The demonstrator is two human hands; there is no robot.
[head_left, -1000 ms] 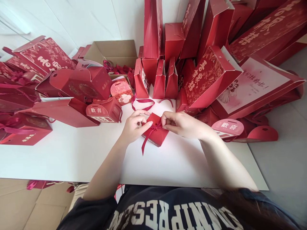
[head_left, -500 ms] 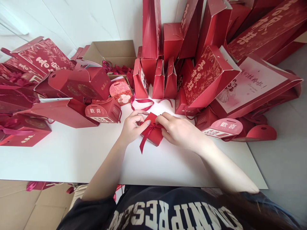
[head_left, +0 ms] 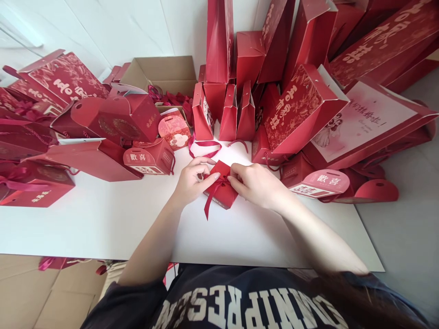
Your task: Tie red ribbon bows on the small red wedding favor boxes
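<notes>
Box (head_left: 226, 196): centre of frame, on tabletop (head_left: 103, 219)
Ribbon (head_left: 207, 208): knotted across box
Left hand (head_left: 192, 183): gripping box's side, probably steadying it
Right hand (head_left: 255, 185): pinching ribbon, probably tensioning it

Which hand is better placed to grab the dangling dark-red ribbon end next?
Probably the left hand: it is nearer the ribbon end, while the right hand touches the bow's right side on the small red cardboard box.

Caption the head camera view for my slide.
Among red wedding boxes on a white table, left hand and right hand meet at a small gift box's ribbon bow.
</notes>
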